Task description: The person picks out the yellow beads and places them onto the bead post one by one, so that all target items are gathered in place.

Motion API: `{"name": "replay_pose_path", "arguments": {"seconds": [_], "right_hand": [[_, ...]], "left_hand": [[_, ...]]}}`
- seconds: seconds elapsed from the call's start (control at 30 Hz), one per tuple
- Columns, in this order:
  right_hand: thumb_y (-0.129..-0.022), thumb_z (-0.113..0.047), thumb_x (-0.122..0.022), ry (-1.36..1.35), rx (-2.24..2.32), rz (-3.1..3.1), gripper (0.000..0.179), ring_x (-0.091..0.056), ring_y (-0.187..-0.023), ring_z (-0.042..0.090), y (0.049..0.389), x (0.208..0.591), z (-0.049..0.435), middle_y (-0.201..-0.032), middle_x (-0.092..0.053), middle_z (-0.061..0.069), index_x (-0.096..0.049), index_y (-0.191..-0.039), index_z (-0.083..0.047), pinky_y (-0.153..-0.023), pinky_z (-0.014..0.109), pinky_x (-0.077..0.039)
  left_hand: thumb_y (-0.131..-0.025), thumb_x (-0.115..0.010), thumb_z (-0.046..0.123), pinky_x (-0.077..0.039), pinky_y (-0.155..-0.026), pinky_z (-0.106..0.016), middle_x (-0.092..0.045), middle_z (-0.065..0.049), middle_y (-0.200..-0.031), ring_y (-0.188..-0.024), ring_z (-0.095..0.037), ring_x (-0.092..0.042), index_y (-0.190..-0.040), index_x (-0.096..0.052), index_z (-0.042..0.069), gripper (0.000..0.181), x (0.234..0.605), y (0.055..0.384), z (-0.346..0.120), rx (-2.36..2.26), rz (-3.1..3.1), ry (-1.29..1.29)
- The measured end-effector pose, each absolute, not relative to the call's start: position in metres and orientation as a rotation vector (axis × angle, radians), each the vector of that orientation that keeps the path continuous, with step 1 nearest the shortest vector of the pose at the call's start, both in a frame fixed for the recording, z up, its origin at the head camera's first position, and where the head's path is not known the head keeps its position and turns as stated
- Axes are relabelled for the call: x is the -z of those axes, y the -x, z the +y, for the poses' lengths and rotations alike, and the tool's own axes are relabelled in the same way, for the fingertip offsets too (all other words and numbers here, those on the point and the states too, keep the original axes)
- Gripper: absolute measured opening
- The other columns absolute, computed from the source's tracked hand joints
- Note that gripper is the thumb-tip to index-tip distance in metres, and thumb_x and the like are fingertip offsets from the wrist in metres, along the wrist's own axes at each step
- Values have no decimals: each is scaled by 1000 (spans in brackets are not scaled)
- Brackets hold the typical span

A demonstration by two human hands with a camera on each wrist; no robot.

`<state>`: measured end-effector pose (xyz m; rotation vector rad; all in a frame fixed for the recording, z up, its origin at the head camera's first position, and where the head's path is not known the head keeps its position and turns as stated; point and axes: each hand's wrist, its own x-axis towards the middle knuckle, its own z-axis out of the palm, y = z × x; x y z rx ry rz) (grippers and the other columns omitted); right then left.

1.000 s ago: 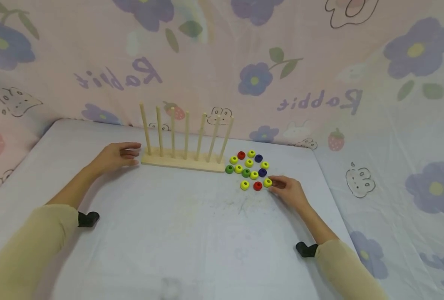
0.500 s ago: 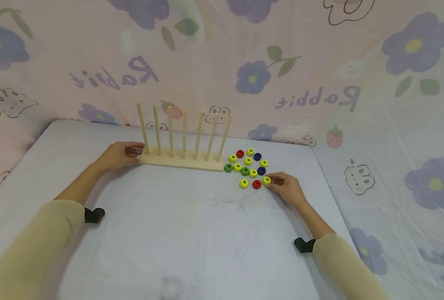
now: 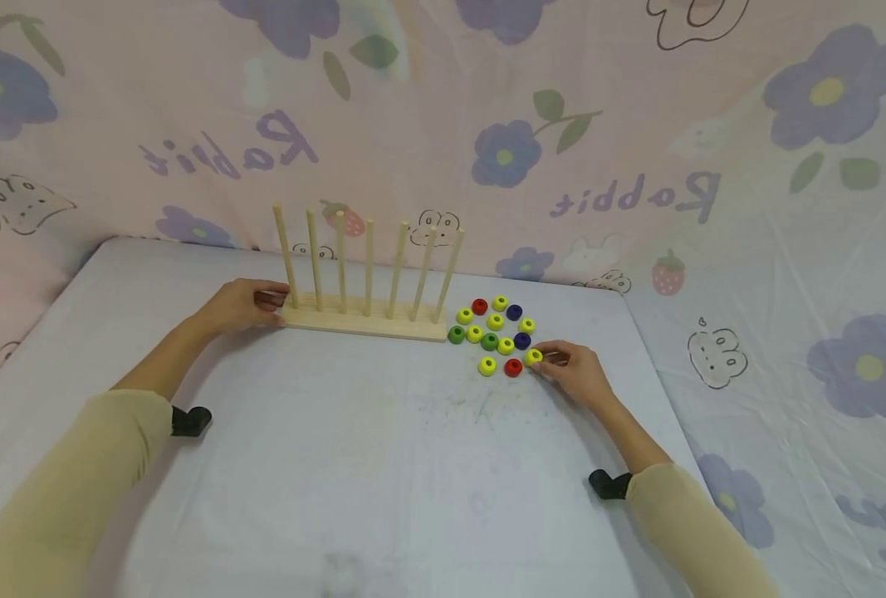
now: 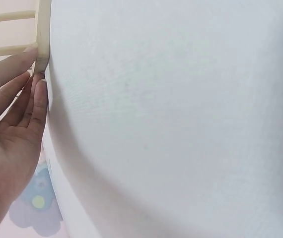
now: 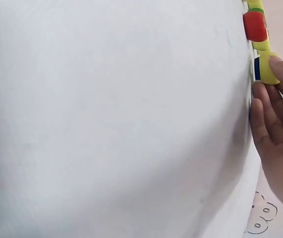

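Observation:
A wooden rack (image 3: 366, 325) with a row of several upright bare pegs stands toward the back of the table. My left hand (image 3: 235, 307) grips the left end of its base; in the left wrist view the thumb lies on the base (image 4: 42, 34) and the fingertips are against its end. My right hand (image 3: 575, 375) pinches a yellow bead (image 5: 267, 69) between thumb and fingers, just above the table. Next to it are a red bead (image 3: 513, 368) and a dark blue bead (image 3: 522, 341).
Several more beads lie loosely grouped right of the rack, among them a green bead (image 3: 456, 335) and a yellow bead (image 3: 487, 366). A patterned cloth (image 3: 413, 124) hangs behind the white table (image 3: 383, 465).
My left hand has moved right and reached the end of the rack's base. The right hand has taken hold of the yellow bead and raised it slightly.

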<state>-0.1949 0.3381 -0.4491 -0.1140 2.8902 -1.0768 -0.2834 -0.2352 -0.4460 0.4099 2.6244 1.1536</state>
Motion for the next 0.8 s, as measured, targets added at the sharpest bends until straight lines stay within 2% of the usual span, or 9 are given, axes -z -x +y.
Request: {"name": "replay_pose_path", "arguments": {"seconds": [0.13,0.33,0.43,0.8], "right_hand": [[-91,-24,-74,74,1089,2901,34,-68,-103,28,194,443,338,-118,-69,12,-68,-122,-10,-79,36,-57],[-90,-13,-75,139,1227,2938,32,-69,-101,27,193,436,335,-119,-68,12,-68,-121,-7,-77,16,-55],[-90,-8,-74,200,1306,2942,31,-68,-101,27,195,430,331,-120,-67,12,-68,-120,-6,-78,11,-54],[-92,-15,-73,314,1337,2948,33,-69,-101,22,203,409,320,-120,-69,11,-69,-123,-6,-83,15,-56]], "left_hand": [[-84,-80,10,-54,-95,-29,-59,-27,-131,-116,-37,-61,-143,-48,-4,69,445,285,-234,-1120,2627,-409],[-83,-81,10,-52,-99,-38,-58,-29,-132,-118,-40,-60,-144,-45,-6,72,443,282,-232,-1119,2614,-415],[-83,-81,9,-51,-101,-40,-57,-29,-132,-119,-41,-59,-143,-47,-6,71,443,283,-232,-1116,2620,-420],[-83,-81,10,-50,-102,-42,-54,-32,-133,-121,-43,-56,-142,-46,-9,71,446,285,-231,-1129,2614,-415]]}}
